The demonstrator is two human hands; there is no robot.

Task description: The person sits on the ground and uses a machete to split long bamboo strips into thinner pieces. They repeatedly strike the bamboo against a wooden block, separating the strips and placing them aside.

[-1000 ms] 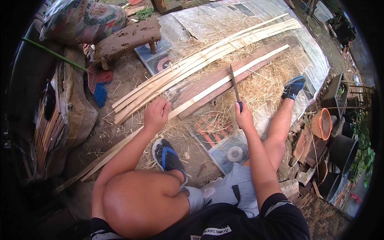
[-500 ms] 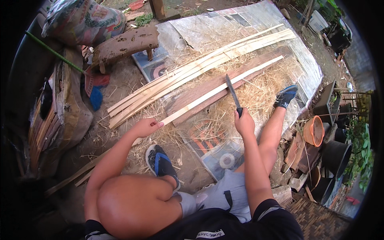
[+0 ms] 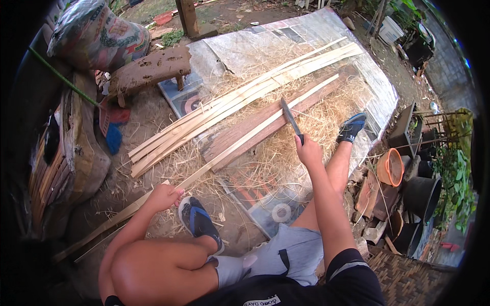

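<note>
My left hand (image 3: 166, 197) is closed on the near end of a long pale bamboo strip (image 3: 245, 137). The strip runs away from me over a brown wooden board (image 3: 232, 140). In my right hand (image 3: 309, 152) is a knife (image 3: 290, 115), gripped by its dark handle. Its blade lies across the strip, near the middle of the board. To the left of the board, a bundle of pale bamboo strips (image 3: 204, 122) lies side by side on the sheet. Thin curly shavings (image 3: 286, 148) are heaped around the board.
A printed plastic sheet (image 3: 377, 97) covers the ground. A low worn wooden bench (image 3: 150, 70) and a stuffed sack (image 3: 102, 38) stand at the far left. To the right are an orange pot (image 3: 390, 167), black pots (image 3: 422, 196) and broken tiles (image 3: 366, 196). My shoes (image 3: 200, 218) rest by the work.
My left hand has drawn the bamboo strip back toward me, down and left, so its far end sits nearer. The knife stays across the strip. The whole view has shifted slightly.
</note>
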